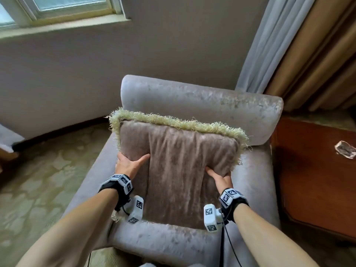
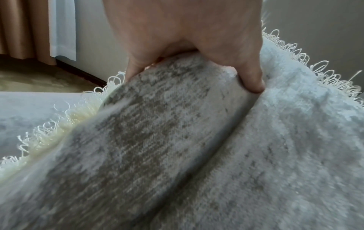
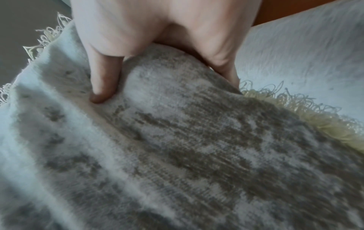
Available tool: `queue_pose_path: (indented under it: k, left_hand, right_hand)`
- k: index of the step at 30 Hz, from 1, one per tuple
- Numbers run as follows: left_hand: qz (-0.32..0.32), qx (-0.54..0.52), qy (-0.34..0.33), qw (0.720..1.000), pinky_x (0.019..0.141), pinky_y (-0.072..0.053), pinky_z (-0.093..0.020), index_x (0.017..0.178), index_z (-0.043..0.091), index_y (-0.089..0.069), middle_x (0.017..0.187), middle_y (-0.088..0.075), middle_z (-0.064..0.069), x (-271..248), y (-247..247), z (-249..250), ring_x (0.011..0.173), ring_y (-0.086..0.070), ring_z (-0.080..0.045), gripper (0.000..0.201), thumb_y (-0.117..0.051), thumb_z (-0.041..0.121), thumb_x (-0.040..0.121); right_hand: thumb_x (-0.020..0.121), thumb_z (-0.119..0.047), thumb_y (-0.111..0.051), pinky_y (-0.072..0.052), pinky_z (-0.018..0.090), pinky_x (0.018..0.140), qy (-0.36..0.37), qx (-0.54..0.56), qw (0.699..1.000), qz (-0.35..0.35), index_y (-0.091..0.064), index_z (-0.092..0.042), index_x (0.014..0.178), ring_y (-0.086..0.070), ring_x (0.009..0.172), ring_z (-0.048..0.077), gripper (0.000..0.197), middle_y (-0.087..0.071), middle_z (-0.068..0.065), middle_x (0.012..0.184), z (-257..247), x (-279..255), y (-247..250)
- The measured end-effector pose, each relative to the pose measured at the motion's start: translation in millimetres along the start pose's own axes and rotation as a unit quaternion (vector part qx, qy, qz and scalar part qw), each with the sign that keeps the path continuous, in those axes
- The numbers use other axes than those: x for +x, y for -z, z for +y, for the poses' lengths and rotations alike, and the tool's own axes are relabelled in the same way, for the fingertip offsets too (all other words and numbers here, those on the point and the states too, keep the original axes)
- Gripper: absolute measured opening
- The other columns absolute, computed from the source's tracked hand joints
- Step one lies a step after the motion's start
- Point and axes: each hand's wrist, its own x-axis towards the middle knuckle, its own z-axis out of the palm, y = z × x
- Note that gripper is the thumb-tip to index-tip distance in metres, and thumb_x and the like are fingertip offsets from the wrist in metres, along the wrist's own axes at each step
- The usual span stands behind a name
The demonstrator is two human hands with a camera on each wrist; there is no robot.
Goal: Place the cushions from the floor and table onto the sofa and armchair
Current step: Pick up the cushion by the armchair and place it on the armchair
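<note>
Your left hand [image 1: 129, 164] grasped the cushion [image 1: 177, 162] at its left side, centre of the frame: the thumb lay across the front face and the fingers were curled behind, out of sight. In the left wrist view the thumb [image 2: 251, 73] pressed a deep fold into the fabric. Your right hand [image 1: 219, 175] clenched the cushion's right side the same way, thumb on the front; in the right wrist view a fingertip [image 3: 102, 87] dug into the pile and bunched it.

The cushion was taupe velvet with a pale yellow looped fringe [image 1: 173, 120] along its edges. It stood tilted over the seat of the armchair [image 1: 202, 99], its upper edge in front of the backrest; you could not tell whether it touched the backrest or the seat.

The armchair was grey velvet, centre frame. A dark wooden table [image 1: 312, 170] stood just beside it at the right edge, carrying a small clear object [image 1: 345, 149]. Curtains [image 1: 300, 45] hung at upper right, a window [image 1: 57, 8] sat at upper left, and patterned carpet [image 1: 44, 180] covered the floor at lower left
</note>
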Motion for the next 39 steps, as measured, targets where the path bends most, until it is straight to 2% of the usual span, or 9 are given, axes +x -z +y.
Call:
queue_pose_path:
  k: [3, 6, 9, 14, 19, 24, 32, 36, 39]
  left_hand:
    - [-0.017, 0.007, -0.004, 1.0, 0.101, -0.043, -0.049, 0.131, 0.015, -0.03, 0.133, -0.053, -0.014, 30, -7, 5, 0.121, -0.052, -0.036, 0.122, -0.071, 0.085, 0.04]
    - [-0.044, -0.001, -0.015, 0.999, 0.099, -0.045, -0.05, 0.124, 0.016, -0.033, 0.128, -0.055, -0.012, 57, -15, 9, 0.118, -0.053, -0.034, 0.121, -0.072, 0.086, 0.034]
    - [-0.076, 0.005, -0.016, 0.997, 0.1, -0.044, -0.05, 0.123, 0.015, -0.033, 0.127, -0.054, -0.012, 86, -25, 11, 0.117, -0.053, -0.033, 0.12, -0.073, 0.085, 0.034]
    - [-0.109, 0.013, -0.022, 0.994, 0.102, -0.043, -0.049, 0.127, 0.011, -0.031, 0.13, -0.053, -0.015, 117, -43, 18, 0.119, -0.052, -0.035, 0.12, -0.073, 0.081, 0.039]
    - [-0.124, 0.012, -0.03, 0.992, 0.103, -0.041, -0.048, 0.129, 0.01, -0.03, 0.132, -0.052, -0.015, 132, -56, 26, 0.122, -0.05, -0.035, 0.117, -0.074, 0.078, 0.044]
    - [-0.138, 0.031, -0.029, 0.989, 0.102, -0.041, -0.049, 0.127, 0.011, -0.031, 0.13, -0.052, -0.015, 143, -68, 31, 0.121, -0.05, -0.035, 0.116, -0.07, 0.081, 0.043]
    - [-0.131, 0.058, -0.033, 0.989, 0.105, -0.039, -0.05, 0.135, 0.008, -0.027, 0.137, -0.048, -0.017, 149, -95, 29, 0.126, -0.047, -0.037, 0.117, -0.073, 0.077, 0.052]
    - [-0.139, 0.053, -0.028, 0.988, 0.105, -0.04, -0.048, 0.138, 0.009, -0.028, 0.137, -0.048, -0.015, 149, -110, 31, 0.125, -0.048, -0.036, 0.119, -0.077, 0.074, 0.051]
    - [-0.16, 0.036, -0.017, 0.986, 0.108, -0.039, -0.045, 0.142, 0.011, -0.028, 0.14, -0.046, -0.013, 147, -118, 29, 0.128, -0.048, -0.033, 0.118, -0.08, 0.068, 0.053]
  right_hand:
    - [0.053, -0.055, -0.086, -0.04, 0.041, 0.107, -0.011, -0.009, 1.0, 0.024, -0.05, -0.019, 0.13, -0.058, 0.112, 0.026, 0.092, -0.062, 0.002, 0.122, 0, 13, -16]
    - [0.067, -0.047, -0.084, -0.04, 0.036, 0.103, -0.036, -0.03, 0.998, 0.036, -0.05, -0.016, 0.127, -0.057, 0.106, 0.024, 0.076, -0.062, 0.006, 0.123, 4, 22, -27]
    - [0.064, -0.054, -0.082, -0.035, 0.04, 0.109, -0.061, -0.037, 0.996, 0.059, -0.04, -0.012, 0.14, -0.053, 0.121, 0.028, 0.097, -0.055, 0.007, 0.134, 3, 31, -41]
    - [0.069, -0.054, -0.08, -0.028, 0.043, 0.115, -0.081, -0.042, 0.992, 0.092, -0.021, -0.014, 0.152, -0.042, 0.135, 0.03, 0.109, -0.042, 0.008, 0.15, 0, 48, -53]
    - [0.057, -0.065, -0.078, -0.029, 0.047, 0.115, -0.087, -0.056, 0.989, 0.109, -0.023, -0.017, 0.15, -0.043, 0.134, 0.031, 0.118, -0.043, 0.007, 0.149, -7, 58, -57]
    - [0.067, -0.053, -0.081, -0.031, 0.041, 0.113, -0.09, -0.046, 0.987, 0.126, -0.029, -0.016, 0.149, -0.047, 0.131, 0.029, 0.104, -0.049, 0.006, 0.144, -5, 72, -54]
    - [0.07, -0.058, -0.077, -0.026, 0.046, 0.116, -0.143, -0.064, 0.985, 0.077, -0.013, -0.018, 0.154, -0.037, 0.138, 0.032, 0.112, -0.036, 0.008, 0.154, 2, 96, -42]
    - [0.077, -0.054, -0.074, -0.024, 0.044, 0.116, -0.155, -0.078, 0.983, 0.065, -0.004, -0.015, 0.155, -0.03, 0.142, 0.031, 0.112, -0.027, 0.009, 0.158, 11, 103, -30]
    - [0.079, -0.058, -0.069, -0.026, 0.049, 0.115, -0.177, -0.112, 0.978, 0.007, 0.004, -0.021, 0.155, -0.026, 0.144, 0.031, 0.112, -0.015, 0.008, 0.162, 14, 109, -23]
